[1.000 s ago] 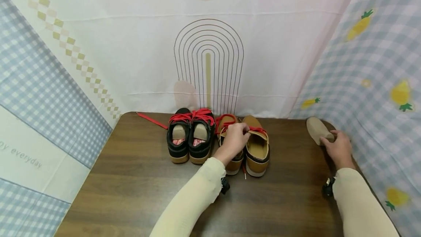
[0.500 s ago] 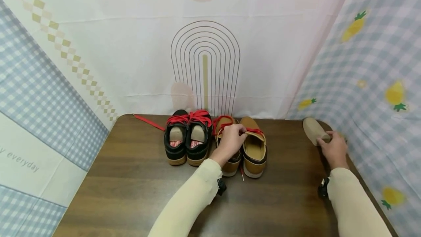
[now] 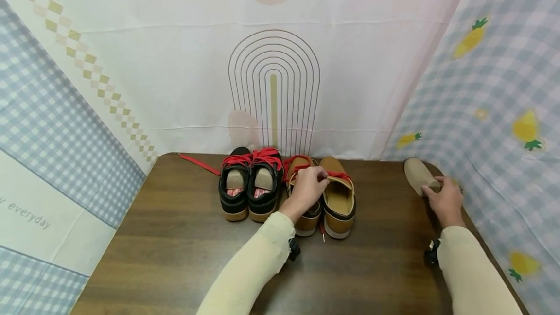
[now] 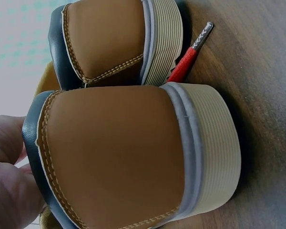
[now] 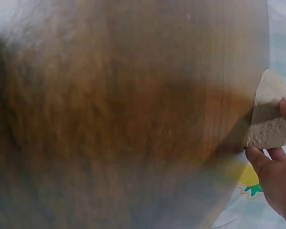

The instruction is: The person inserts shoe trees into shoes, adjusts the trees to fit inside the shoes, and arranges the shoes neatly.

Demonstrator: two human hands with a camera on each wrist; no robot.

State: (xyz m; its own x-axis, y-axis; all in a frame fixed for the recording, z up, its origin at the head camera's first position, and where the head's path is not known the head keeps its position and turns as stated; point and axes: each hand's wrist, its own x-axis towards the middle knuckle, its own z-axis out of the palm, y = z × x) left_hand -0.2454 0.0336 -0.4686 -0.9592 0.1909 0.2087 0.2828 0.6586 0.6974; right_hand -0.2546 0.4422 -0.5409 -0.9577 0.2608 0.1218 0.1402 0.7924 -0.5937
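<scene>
In the head view, my left hand (image 3: pixel 308 188) reaches over the left tan shoe (image 3: pixel 306 225). Its thumb and finger pinch the raised tongue (image 3: pixel 339 182) of the right tan shoe (image 3: pixel 340 220), near the red lace (image 3: pixel 337 175). That shoe's opening shows a bare insole. On the far right my right hand (image 3: pixel 446 202) grips the narrow end of a beige moulded shoe insert (image 3: pixel 417 175), which lies at the table's back corner. The right wrist view shows the thumb and fingers around this insert (image 5: pixel 270 112). In the left wrist view, two tan heels partly hide the left hand (image 4: pixel 12 171).
Left of the tan pair stand two black shoes (image 3: pixel 234 203) with red laces and beige inserts (image 3: pixel 264 179) inside. One red lace (image 3: pixel 199 163) trails left across the brown table (image 3: pixel 175 237). Patterned cloth (image 3: pixel 188 77) hangs behind and at both sides.
The head view has shifted slightly. My left fingers have come closer to the tongue and now pinch it. My right hand stays at the insert's end, which lies in the same place.
</scene>
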